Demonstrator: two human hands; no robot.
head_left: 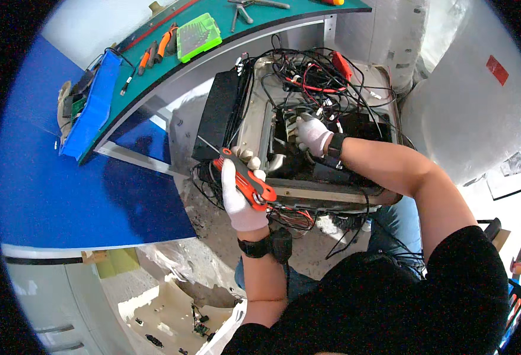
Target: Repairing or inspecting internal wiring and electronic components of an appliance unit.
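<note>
In my gloved left hand is a red and black folding hex key set, its fingers wrapped round the handle. One thin key points out toward the upper left. My gloved right hand reaches into an open beige machine housing, its fingers curled down beside a ribbed part near the opening's left side. What those fingertips grip, if anything, is hidden. Tangled black and red cables with white connectors lie over the far part of the housing. A red piece rests among them.
A green-topped bench at the far left bears orange-handled pliers, a bright green bit case and a blue bin. A black box stands left of the housing. Lower left, a cream shell holds small parts. Wrapped panels stand right.
</note>
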